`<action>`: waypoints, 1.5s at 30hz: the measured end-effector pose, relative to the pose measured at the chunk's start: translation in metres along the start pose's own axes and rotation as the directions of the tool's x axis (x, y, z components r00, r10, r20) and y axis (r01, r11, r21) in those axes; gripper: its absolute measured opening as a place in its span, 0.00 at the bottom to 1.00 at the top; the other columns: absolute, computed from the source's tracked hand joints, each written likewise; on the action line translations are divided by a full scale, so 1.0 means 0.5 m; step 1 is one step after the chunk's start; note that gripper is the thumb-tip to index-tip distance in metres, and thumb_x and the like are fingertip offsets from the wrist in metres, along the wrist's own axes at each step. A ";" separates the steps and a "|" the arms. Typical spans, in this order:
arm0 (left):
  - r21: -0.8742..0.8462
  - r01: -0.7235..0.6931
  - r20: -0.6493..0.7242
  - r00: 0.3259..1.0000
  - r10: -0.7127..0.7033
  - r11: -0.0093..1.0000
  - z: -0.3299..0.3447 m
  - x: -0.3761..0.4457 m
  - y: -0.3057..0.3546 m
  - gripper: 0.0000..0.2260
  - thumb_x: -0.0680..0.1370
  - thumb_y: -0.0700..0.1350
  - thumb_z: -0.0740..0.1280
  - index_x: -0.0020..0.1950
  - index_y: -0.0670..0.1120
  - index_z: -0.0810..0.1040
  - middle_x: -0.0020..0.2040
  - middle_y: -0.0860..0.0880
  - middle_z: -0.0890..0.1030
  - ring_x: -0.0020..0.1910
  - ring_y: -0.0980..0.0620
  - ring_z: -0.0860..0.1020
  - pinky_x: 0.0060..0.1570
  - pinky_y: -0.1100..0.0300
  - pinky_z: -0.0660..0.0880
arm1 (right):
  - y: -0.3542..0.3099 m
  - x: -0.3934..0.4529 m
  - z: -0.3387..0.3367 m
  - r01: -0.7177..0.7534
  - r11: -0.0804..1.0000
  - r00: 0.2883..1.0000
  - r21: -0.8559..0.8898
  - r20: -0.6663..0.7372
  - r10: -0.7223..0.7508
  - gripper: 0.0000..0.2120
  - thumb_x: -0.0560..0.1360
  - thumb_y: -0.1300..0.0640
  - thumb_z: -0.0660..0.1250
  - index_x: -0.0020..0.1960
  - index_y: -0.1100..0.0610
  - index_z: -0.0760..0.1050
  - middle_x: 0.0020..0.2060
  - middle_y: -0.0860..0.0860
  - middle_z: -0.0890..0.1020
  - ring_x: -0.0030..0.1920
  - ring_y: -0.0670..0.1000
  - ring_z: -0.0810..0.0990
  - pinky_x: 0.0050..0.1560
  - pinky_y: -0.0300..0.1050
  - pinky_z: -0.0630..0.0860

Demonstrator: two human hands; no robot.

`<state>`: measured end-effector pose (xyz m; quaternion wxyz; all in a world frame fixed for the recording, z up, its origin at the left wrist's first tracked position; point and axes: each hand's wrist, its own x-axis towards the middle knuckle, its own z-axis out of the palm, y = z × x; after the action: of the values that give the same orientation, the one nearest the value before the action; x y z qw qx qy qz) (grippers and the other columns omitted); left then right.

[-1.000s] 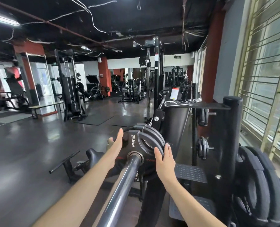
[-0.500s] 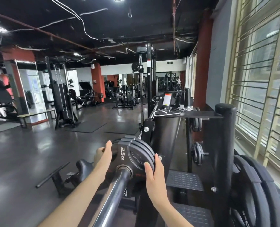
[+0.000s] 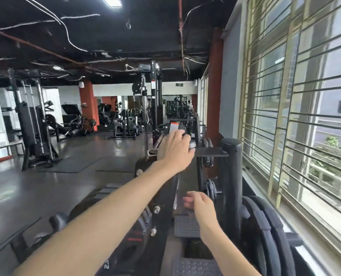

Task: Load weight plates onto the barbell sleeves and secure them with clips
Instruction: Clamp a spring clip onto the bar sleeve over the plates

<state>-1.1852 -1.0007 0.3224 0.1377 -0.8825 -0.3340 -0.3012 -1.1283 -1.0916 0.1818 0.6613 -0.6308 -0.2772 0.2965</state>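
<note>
Black plate (image 3: 125, 253) marked "2.5", left hand (image 3: 175, 150) grip unclear at shelf (image 3: 211, 152), right hand (image 3: 200, 206) loosely curled, empty.

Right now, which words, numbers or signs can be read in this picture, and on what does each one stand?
"2.5", turned and partly cut off, so not certain: on the weight plate at the bottom edge.
Red lettering on the same plate: too blurred to read.
White and red label on the machine ahead: too blurred to read.
Green sign on the far wall: too small to read.
</note>
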 end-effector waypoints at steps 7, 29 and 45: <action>0.015 0.125 0.083 0.989 -0.126 0.992 0.081 0.063 0.009 0.11 0.84 0.52 0.61 0.59 0.46 0.75 0.56 0.44 0.83 0.56 0.38 0.81 0.52 0.47 0.77 | -0.022 0.055 -0.087 -0.118 0.980 0.993 0.163 -0.001 0.119 0.10 0.81 0.63 0.60 0.52 0.60 0.80 0.39 0.54 0.84 0.36 0.49 0.81 0.36 0.37 0.77; -0.947 0.235 0.113 0.882 -0.458 0.219 -0.297 -0.416 -0.137 0.11 0.83 0.46 0.63 0.57 0.38 0.76 0.50 0.48 0.84 0.55 0.50 0.83 0.54 0.65 0.80 | -0.090 -0.307 0.216 0.556 0.678 0.831 -0.481 0.341 -0.439 0.69 0.62 0.27 0.71 0.80 0.54 0.29 0.82 0.49 0.37 0.81 0.50 0.38 0.80 0.60 0.39; -0.844 0.463 0.535 0.751 -0.387 -0.269 -0.395 -0.868 -0.145 0.13 0.85 0.49 0.60 0.56 0.43 0.81 0.50 0.47 0.85 0.53 0.46 0.84 0.60 0.49 0.79 | 0.013 -0.702 0.122 0.527 0.043 0.783 -0.849 0.465 -0.413 0.41 0.65 0.26 0.58 0.61 0.59 0.67 0.56 0.52 0.74 0.58 0.56 0.73 0.70 0.54 0.65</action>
<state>-1.5792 -1.2547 0.2093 -0.6622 -0.5220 -0.3008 -0.4455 -1.4088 -1.3109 0.1810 0.1754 -0.7538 -0.6172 -0.1419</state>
